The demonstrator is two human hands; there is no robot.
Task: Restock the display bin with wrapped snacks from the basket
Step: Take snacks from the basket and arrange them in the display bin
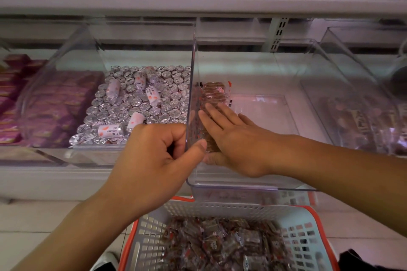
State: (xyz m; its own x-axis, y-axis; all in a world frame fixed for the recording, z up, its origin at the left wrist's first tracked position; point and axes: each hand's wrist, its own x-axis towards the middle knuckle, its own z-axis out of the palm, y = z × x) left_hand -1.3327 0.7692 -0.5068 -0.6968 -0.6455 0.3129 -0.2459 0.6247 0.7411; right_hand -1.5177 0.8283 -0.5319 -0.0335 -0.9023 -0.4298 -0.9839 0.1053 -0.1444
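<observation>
Bin (264, 185): snack row (214, 94) | basket (220, 211): snacks | left hand (152, 152) pinches wall | right hand (231, 136) flat on row

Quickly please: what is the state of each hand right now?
Left hand: grips the bin wall, thumb inside, fingers outside.
Right hand: open, flat fingers pressing the snacks against that wall.
</observation>
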